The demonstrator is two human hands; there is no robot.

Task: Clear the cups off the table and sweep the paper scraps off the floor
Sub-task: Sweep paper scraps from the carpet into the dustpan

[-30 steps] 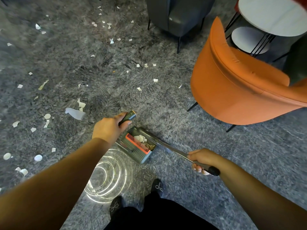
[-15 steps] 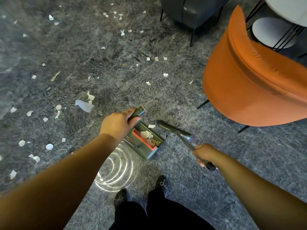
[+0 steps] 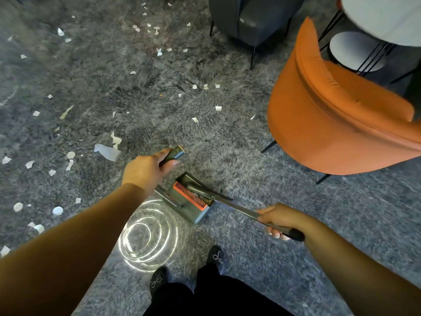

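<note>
Both hands grip: left hand (image 3: 145, 170) dustpan handle (image 3: 173, 154), right hand (image 3: 278, 218) broom (image 3: 239, 208). Tilting the dustpan (image 3: 191, 201) risks spilling scraps.

Lounge — carpet (image 3: 227, 137), orange armchair (image 3: 337, 124)

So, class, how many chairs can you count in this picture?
2: an orange chair at the right beside the round table, and a dark grey chair at the top. Others may lie outside the view.

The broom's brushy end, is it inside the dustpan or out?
Inside. The broom head lies across the orange comb in the dustpan mouth.
</note>
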